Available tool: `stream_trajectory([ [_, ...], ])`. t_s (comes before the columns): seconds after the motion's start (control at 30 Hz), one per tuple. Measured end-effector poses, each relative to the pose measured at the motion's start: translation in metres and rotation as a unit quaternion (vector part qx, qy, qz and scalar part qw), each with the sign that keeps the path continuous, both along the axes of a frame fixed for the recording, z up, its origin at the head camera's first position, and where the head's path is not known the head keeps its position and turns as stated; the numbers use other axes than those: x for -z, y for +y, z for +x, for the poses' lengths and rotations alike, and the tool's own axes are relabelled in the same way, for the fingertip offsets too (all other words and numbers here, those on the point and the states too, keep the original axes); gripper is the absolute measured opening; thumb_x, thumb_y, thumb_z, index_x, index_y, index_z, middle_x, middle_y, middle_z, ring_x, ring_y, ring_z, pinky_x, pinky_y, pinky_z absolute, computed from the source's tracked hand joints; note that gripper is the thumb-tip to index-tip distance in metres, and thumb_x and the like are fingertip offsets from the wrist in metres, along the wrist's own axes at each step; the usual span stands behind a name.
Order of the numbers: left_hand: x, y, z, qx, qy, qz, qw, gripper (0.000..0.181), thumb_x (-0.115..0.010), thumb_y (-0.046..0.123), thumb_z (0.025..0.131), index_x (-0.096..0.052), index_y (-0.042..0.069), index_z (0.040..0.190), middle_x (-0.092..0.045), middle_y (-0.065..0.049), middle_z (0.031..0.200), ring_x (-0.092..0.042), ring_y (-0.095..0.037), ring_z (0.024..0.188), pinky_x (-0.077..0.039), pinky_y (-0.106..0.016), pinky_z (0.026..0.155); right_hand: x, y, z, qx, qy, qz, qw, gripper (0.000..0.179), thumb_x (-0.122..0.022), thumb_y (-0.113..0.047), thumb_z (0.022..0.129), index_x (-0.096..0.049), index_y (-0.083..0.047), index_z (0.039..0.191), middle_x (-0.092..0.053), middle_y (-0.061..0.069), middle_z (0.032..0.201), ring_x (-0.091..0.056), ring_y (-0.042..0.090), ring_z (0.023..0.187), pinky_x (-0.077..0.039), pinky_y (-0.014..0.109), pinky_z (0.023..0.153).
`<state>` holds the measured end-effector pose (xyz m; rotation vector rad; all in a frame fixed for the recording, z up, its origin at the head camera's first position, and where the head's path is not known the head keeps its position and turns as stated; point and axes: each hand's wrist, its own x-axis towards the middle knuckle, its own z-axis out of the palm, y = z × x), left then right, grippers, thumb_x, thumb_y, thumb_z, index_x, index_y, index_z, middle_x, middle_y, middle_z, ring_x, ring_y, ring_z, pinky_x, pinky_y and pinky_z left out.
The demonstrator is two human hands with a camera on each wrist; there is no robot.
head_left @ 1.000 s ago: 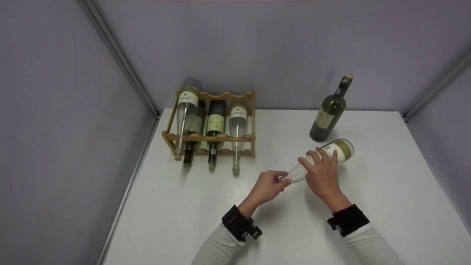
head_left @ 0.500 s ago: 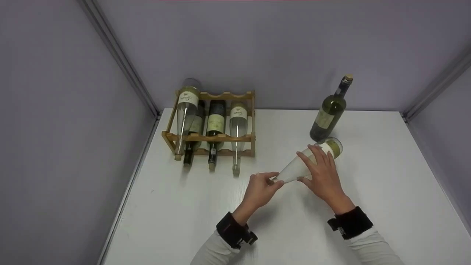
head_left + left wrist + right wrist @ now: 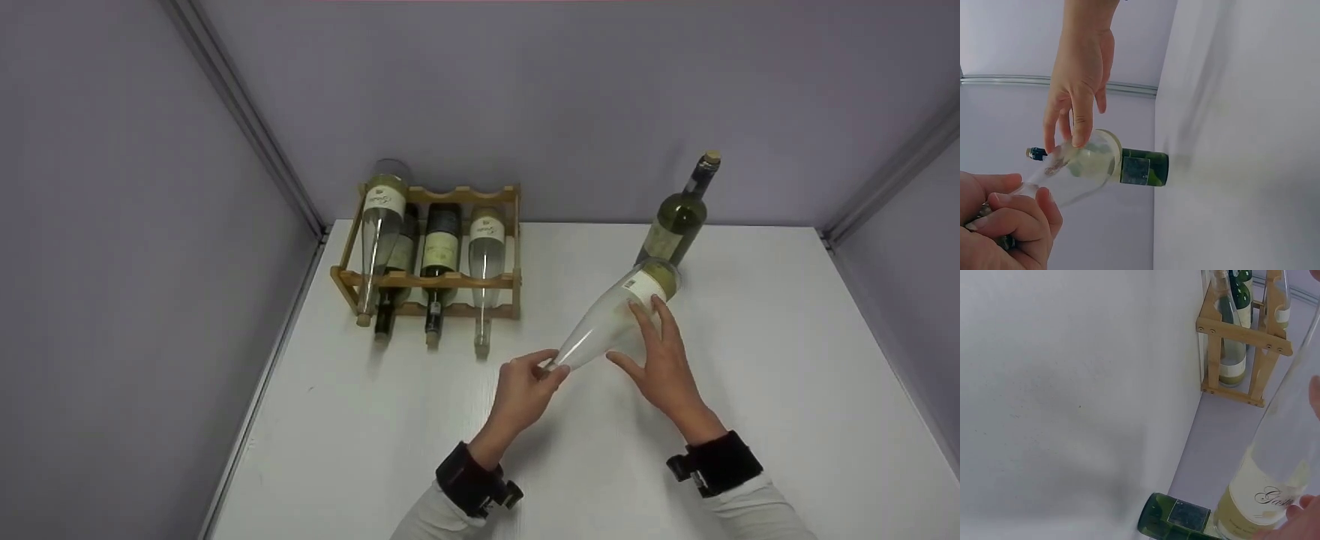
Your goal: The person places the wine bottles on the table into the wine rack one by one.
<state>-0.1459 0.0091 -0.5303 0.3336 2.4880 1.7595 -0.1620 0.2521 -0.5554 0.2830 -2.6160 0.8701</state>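
Note:
A clear glass wine bottle [image 3: 600, 322] with a white and gold label hangs tilted above the white table, its base up to the right. My left hand [image 3: 523, 390] pinches its neck between thumb and fingers, which hide the mouth. My right hand [image 3: 664, 367] is spread at the bottle's side near the label, fingers nearly straight. In the left wrist view, fingertips of the right hand [image 3: 1081, 73] meet the glass or lie just over it. Behind the raised base stands a green wine bottle [image 3: 679, 217], corked and upright, its lower part covered.
A wooden wine rack [image 3: 469, 282] stands at the back left of the table [image 3: 360, 450]. Several bottles lie in it, necks forward, including a clear bottle [image 3: 382, 225] on the upper left. Grey walls [image 3: 570, 112] enclose the back and sides.
The clear bottle has shifted left and its base has risen, now overlapping the green bottle. The left hand has drawn back left with the neck; the right hand's fingers have loosened from around the body.

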Motion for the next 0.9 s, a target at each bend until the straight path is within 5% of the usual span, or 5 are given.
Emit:
stream_trajectory([
  [0.3,-0.003,-0.003,-0.002,-0.016,-0.036,0.006,0.9992,0.032,-0.063,0.026,0.097,-0.061,0.006,0.122,-0.067,0.000,0.078,-0.059,-0.007,0.066,-0.046,-0.025,0.054,0.002,-0.006,0.002,-0.004,-0.052,-0.041,0.9978,0.077,-0.071,-0.029,0.093,-0.027,-0.016,0.154,-0.012,0.019,0.157,-0.018,0.043,0.142,-0.027,0.062,0.106],
  [0.9,-0.011,-0.019,-0.014,-0.058,-0.006,0.033,0.9977,0.045,-0.058,0.026,0.100,-0.052,0.007,0.140,-0.066,-0.002,0.083,-0.059,-0.012,0.071,-0.047,-0.028,0.058,0.003,-0.024,-0.006,-0.033,-0.110,-0.060,0.9916,0.066,-0.054,-0.037,0.102,-0.022,-0.017,0.157,-0.010,0.017,0.159,-0.010,0.039,0.145,-0.021,0.062,0.109],
])
